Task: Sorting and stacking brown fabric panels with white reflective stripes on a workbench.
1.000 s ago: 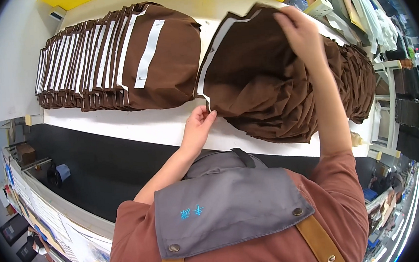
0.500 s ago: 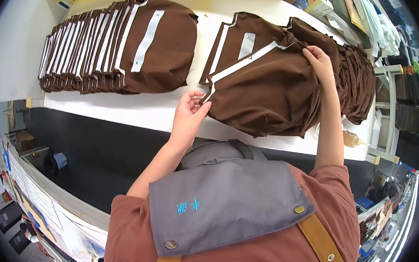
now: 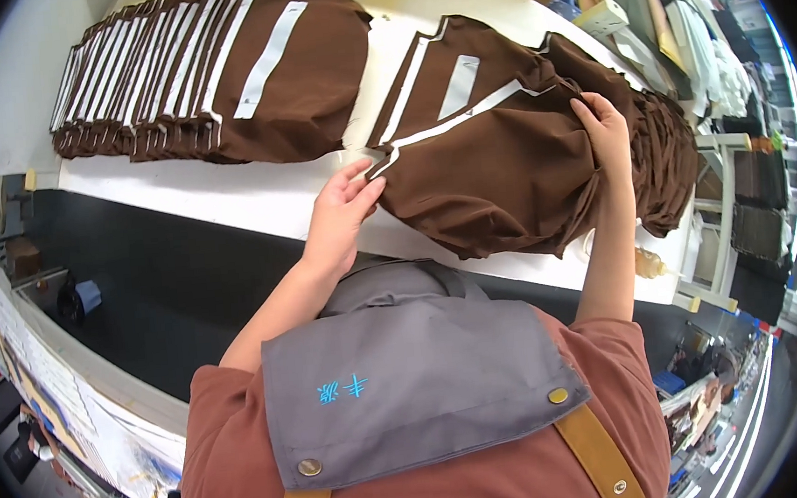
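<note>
A brown fabric piece (image 3: pixel 496 176), edged along its upper side with a white strip, is stretched between my hands. My left hand (image 3: pixel 339 211) pinches its left corner between thumb and fingers. On the right, my right hand (image 3: pixel 605 134) grips the opposite edge, with the fingertips partly hidden in the folds. Beneath it lies another brown piece (image 3: pixel 427 73) bearing a short white strip (image 3: pixel 459 87). A bunched pile of brown fabric (image 3: pixel 668 162) sits just right of my right forearm.
Overlapping brown pieces with white strips form a long row (image 3: pixel 146 77) at the far left of the white table (image 3: pixel 253 190). A small tan bottle (image 3: pixel 650 262) is near the table's right end. Folded cloths (image 3: pixel 680 21) hang or lie at the far right, beside a white frame (image 3: pixel 727 195).
The whole view has shifted slightly, so the table and cloth appear a little further left and higher. Both hands keep their hold on the brown piece.
</note>
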Demonstrator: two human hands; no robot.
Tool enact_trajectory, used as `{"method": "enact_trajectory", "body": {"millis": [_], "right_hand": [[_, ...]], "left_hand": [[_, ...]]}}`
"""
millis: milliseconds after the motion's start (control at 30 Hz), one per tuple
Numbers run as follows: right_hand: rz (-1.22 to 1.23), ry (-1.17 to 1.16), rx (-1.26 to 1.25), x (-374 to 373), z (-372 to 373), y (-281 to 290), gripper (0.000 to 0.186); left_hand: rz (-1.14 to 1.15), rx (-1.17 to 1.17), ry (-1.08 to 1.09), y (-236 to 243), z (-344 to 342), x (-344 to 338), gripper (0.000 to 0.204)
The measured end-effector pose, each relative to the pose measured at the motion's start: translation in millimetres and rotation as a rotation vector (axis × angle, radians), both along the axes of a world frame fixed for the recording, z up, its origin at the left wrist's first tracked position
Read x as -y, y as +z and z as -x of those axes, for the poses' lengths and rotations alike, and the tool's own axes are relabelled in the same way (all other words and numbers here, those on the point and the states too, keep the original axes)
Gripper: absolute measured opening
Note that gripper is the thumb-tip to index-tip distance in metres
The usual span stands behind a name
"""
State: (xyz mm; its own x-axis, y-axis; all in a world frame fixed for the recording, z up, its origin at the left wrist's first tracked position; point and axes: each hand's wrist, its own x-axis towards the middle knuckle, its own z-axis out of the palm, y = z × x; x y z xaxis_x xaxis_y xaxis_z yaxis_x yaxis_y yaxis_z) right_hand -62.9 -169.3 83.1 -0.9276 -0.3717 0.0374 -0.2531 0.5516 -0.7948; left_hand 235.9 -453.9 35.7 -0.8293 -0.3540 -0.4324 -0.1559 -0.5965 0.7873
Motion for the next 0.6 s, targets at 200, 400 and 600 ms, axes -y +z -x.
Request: {"method": "enact_trajectory", "body": {"millis": [200, 400, 600], "right_hand": [[0.223, 0.034, 0.041, 29.8, -29.7, 42.5, 0.017], [0.402, 0.125, 0.090, 91.1, -42.9, 82.5, 0.018], [0.180, 0.300, 0.124, 197.9, -43.9, 111.4, 0.031]], "left_hand": [[-0.036, 0.100, -0.144, 16.5, -16.2, 16.7, 0.025], [0.099, -0.030, -0.012, 49.0, -41.9, 51.1, 0.040], [0.381, -0.163, 0.008, 52.5, -66.2, 97.5, 0.060]]}}
